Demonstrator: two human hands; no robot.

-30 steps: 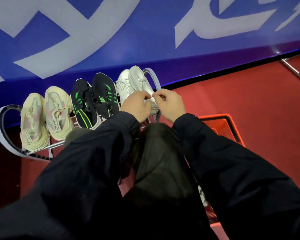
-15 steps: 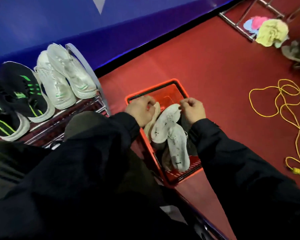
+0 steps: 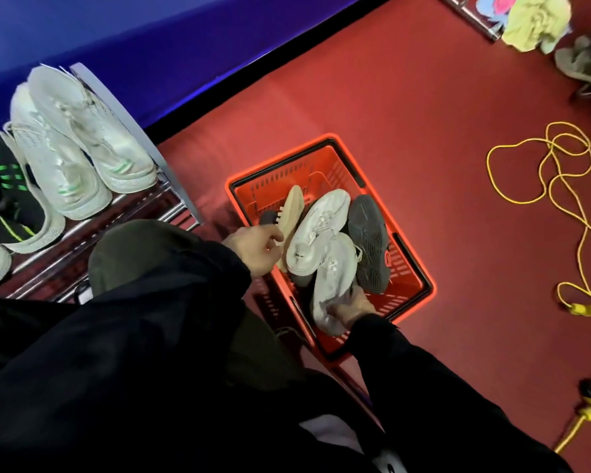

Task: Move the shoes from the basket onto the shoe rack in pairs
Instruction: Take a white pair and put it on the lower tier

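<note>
A red basket [image 3: 328, 152] stands on the red carpet and holds several shoes. Among them are two white sneakers [image 3: 318, 230] [image 3: 335, 268], a grey shoe [image 3: 369, 233] lying sole up and a beige shoe [image 3: 292, 213] on its side. My right hand [image 3: 354, 310] grips the heel end of the lower white sneaker. My left hand [image 3: 256, 249] is at the basket's left rim, fingers curled against the beige shoe; whether it holds the shoe is unclear. On the left, the metal shoe rack [image 3: 171, 213] carries a white pair [image 3: 82, 138] and black-and-green shoes [image 3: 7, 192].
A tangled yellow cord [image 3: 560, 172] with a yellow plug [image 3: 587, 309] lies on the carpet to the right. Crumpled cloths [image 3: 533, 22] and a metal frame sit at the top right. A blue wall [image 3: 151, 46] runs behind the rack. My knee [image 3: 133, 254] is between rack and basket.
My view swung from the rack to the basket. Both hands left the white pair on the rack and came down into the basket; the right hand moved to the lower white sneaker's heel.
</note>
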